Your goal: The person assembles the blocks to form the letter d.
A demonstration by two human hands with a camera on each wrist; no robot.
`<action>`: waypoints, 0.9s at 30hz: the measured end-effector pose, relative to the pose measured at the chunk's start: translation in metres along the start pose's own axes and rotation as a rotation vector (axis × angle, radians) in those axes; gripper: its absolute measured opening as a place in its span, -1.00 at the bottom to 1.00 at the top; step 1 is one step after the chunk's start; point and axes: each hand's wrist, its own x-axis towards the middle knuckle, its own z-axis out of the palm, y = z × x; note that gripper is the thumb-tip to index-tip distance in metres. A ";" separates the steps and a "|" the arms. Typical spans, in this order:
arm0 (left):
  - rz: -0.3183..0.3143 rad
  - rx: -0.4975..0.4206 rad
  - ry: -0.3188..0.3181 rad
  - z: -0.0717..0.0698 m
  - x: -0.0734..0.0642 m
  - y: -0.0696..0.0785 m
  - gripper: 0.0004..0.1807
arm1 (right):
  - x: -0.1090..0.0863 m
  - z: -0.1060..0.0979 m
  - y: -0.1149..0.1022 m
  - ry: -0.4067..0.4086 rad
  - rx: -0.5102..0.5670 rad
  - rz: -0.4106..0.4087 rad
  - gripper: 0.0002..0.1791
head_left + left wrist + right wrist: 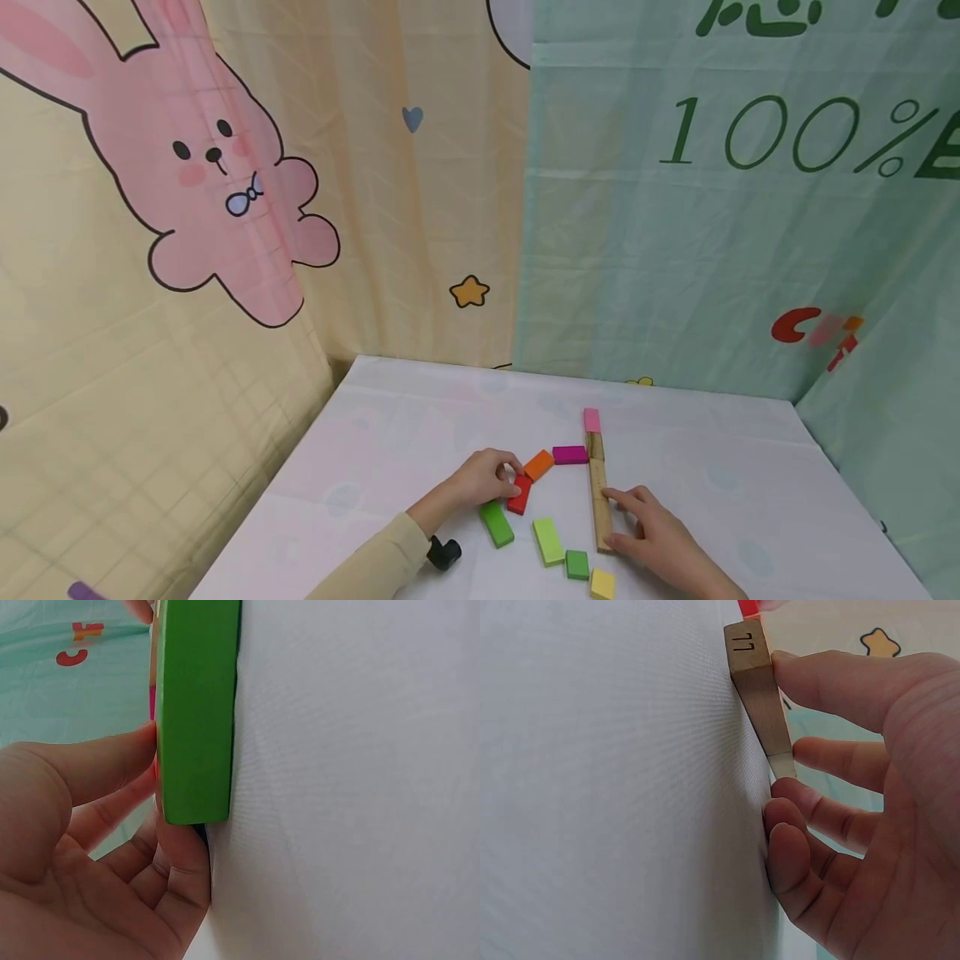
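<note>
My left hand (483,477) pinches a red block (519,497) between thumb and fingertips on the white table. A green block (497,524) lies near it; in the left wrist view this green block (196,712) hides part of the left fingers. My right hand (663,537) rests its thumb and index fingertip against the right side of a row of plain wooden blocks (600,508). In the right wrist view the near wooden block (748,649) bears stamped marks on its end. An orange block (538,465) and a magenta block (570,455) lead from the red one towards the row.
A pink block (592,419) stands at the row's far end. Nearer lie a light green block (548,542), a small green block (577,565) and a yellow block (602,584). A black object (445,553) is beside the left forearm. Printed curtains (420,208) hang behind the table.
</note>
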 end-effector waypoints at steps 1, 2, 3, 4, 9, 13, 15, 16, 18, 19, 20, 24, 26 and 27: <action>-0.002 -0.002 -0.002 0.000 0.000 0.000 -0.79 | 0.000 0.000 0.000 0.001 -0.001 -0.002 -0.23; -0.004 -0.003 -0.004 0.000 0.001 0.000 -0.79 | 0.000 0.000 0.000 0.001 -0.005 -0.003 -0.23; -0.003 -0.004 -0.005 0.000 0.001 0.000 -0.79 | 0.000 0.000 0.001 0.002 -0.005 -0.004 -0.23; -0.001 -0.004 -0.006 0.000 0.001 0.000 -0.79 | 0.000 0.000 0.001 0.001 -0.004 -0.003 -0.23; -0.003 -0.005 -0.012 -0.001 0.000 0.001 -0.80 | 0.000 0.000 0.001 -0.003 0.010 -0.004 -0.23; 0.000 -0.005 -0.013 -0.002 0.000 0.002 -0.80 | 0.000 0.000 0.001 -0.001 0.010 0.003 -0.23; 0.001 -0.006 -0.014 -0.002 0.001 0.001 -0.80 | 0.001 0.001 0.001 0.003 0.006 0.010 -0.23; 0.001 -0.006 -0.015 -0.002 0.002 0.001 -0.80 | 0.001 0.001 0.001 0.005 0.003 0.010 -0.23; -0.001 -0.008 -0.015 -0.002 0.002 -0.001 -0.79 | 0.001 0.001 0.002 0.007 0.001 0.010 -0.23; -0.001 -0.008 -0.015 -0.002 0.003 -0.001 -0.79 | 0.001 0.001 0.002 0.008 0.000 0.010 -0.23; -0.004 -0.010 -0.015 -0.002 0.003 -0.001 -0.79 | 0.002 0.002 0.002 0.007 0.000 0.014 -0.23; -0.007 -0.017 -0.015 -0.002 0.003 -0.002 -0.78 | 0.001 0.002 0.002 0.008 -0.002 0.015 -0.23; -0.011 -0.018 -0.013 -0.002 0.002 -0.001 -0.78 | 0.001 0.002 0.003 0.010 -0.002 0.008 -0.23; -0.012 -0.017 -0.011 -0.002 0.002 -0.001 -0.78 | 0.001 0.002 0.003 0.010 -0.001 0.004 -0.23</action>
